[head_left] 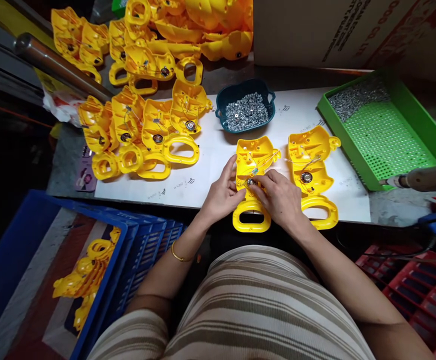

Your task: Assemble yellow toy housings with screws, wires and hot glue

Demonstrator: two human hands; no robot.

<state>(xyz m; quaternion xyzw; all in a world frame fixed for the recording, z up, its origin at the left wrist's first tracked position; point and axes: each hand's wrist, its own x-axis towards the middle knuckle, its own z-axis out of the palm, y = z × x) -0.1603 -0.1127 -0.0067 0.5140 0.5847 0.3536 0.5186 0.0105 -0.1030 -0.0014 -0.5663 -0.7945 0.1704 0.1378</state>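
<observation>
In front of me on the white-covered bench lies a yellow plastic shell half (253, 150) with thin wires inside and a yellow ring handle (251, 228) at its near end. My left hand (221, 194) grips the shell along its left side, thumb near the handle. My right hand (282, 196) reaches in from the right, its fingertips closed at a small round speaker (251, 182) set in the shell. The fingers partly hide the speaker. Just right of that hand rests a similar shell half (310, 155), its round speaker (306, 177) fully visible.
A dark teal basket (223, 95) of small metal parts stands behind the shells. At right is a green tray (390, 145) with metal parts, beside a powered screwdriver (428, 178). More yellow shells (158, 120) crowd the left. A blue crate (128, 225) stands below left.
</observation>
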